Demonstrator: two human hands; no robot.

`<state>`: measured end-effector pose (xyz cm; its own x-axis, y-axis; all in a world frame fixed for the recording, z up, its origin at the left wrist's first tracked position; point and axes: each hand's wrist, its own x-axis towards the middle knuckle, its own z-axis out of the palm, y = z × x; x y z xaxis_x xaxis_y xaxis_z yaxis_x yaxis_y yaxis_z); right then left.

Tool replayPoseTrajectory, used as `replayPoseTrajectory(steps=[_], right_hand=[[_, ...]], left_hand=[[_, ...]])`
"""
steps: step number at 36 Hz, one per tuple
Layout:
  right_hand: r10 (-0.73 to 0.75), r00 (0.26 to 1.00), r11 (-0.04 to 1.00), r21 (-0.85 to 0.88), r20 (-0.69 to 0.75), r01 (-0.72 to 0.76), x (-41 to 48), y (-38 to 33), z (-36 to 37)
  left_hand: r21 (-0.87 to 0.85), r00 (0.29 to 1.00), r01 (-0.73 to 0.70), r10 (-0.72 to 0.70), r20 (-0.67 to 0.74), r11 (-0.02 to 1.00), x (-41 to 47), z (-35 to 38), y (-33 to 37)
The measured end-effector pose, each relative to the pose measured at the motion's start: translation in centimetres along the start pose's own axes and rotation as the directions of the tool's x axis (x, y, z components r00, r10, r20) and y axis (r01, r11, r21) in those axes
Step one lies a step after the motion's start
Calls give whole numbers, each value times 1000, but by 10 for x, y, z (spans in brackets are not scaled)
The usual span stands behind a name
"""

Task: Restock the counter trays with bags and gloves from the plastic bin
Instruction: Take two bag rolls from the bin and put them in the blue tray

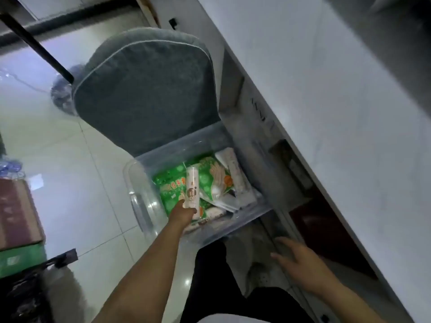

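Observation:
A clear plastic bin [137, 190] stands on the floor beside the white counter [326, 113]. Inside lie green glove packets [205, 180] and white rolls of bags [238, 176]. My left hand [184, 213] reaches into the bin and grips the lower end of one white roll [192, 183], which stands nearly upright above the packets. My right hand [296, 264] hovers with fingers spread and relaxed at the counter's lower edge, to the right of the bin, holding nothing.
A grey cushioned chair [144, 94] stands just behind the bin. Cardboard boxes [18, 220] sit at the left, a black bag [25, 299] at the lower left. My dark trouser leg [210, 276] is below the bin. Pale tiled floor [70, 183] lies between them.

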<state>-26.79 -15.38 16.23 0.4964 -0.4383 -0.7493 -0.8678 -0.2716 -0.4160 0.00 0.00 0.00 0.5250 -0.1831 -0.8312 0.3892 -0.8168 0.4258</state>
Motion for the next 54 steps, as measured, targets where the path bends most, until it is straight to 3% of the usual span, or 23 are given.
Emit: replayPoseTrajectory(steps=[6,13,19,27,31,34,42,54], right_hand=[[73,996,997,7,53,-74,12,-8,3],[157,987,985,72,21,-158,19,-10,5],[133,989,986,94,58,-138,32,-19,4],[-53,996,994,98,77,46,73,-69,-10],[-47,998,993,109,45,42,123,-90,-8],[12,999,991,134,-38,-7,177,-97,2],[279,957,936,246,-83,-251,288,-87,30],[334,927,933,201,-170,-300,358,-63,66]], left_hand=[[23,992,127,-127,27,992,57,13,7],[9,990,91,-89,-114,996,88,35,10],[20,989,75,-72,-132,997,94,38,7],[-202,975,24,-67,-210,979,45,13,12],[-377,981,-20,-55,-187,926,6,-1,12],[-458,985,-13,-67,-158,889,-15,-7,9],[-570,974,-28,-104,-199,821,-45,-6,-5],[-629,967,-40,-130,-221,776,-42,-4,-25]])
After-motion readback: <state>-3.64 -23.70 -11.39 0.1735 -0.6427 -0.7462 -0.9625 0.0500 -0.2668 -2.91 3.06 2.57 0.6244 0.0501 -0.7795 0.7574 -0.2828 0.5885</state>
